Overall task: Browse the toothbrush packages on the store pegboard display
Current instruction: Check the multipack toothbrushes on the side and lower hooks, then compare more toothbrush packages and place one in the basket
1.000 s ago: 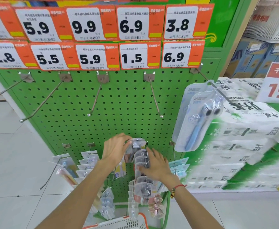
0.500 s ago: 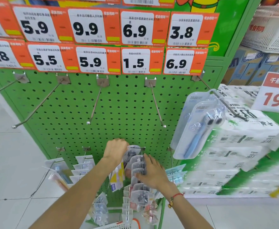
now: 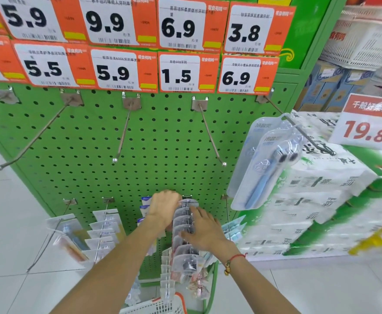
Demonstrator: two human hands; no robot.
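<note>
Browsing: we are midway along one row of toothbrush packages.
Left hand: curled on the rearmost pack.
Right hand: fingers spread across packs beneath it.
Left: neighbouring rows untouched.

Orange price tags in two rows top the board. To the right, stacked white tissue packs sit under a red 19.8 sign. Above them stand blue boxes and a white basket. Pale floor tiles lie on the left.
</note>
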